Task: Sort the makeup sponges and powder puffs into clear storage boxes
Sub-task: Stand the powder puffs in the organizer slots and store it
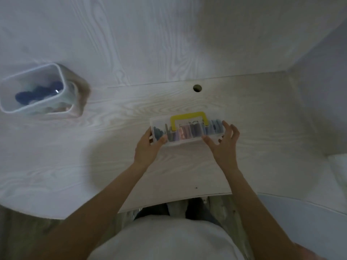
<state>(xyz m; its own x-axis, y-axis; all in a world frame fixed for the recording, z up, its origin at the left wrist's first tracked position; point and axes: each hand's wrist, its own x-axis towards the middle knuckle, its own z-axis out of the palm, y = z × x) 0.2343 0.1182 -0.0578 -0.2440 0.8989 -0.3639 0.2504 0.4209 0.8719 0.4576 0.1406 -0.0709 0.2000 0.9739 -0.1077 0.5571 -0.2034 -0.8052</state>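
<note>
Storage box (187, 131) with a yellow handle (188, 119) on the pale wood-grain desk (131, 109), a hand at each end.

Clear and compartmented, the box sits near the desk's middle, just in front of a round cable hole (197, 88), packed with blue, grey, lilac and pink sponges and puffs (183, 133) standing on edge. The left hand (148, 147) grips the box's left end, thumb over the near wall, fingers round the side. The right hand (224, 145) is spread loose at the right end, fingertips at or just off the corner, gripping nothing. Well apart at far left stands a taller clear container (37, 91) with dark blue puffs (37, 92) inside.
</note>
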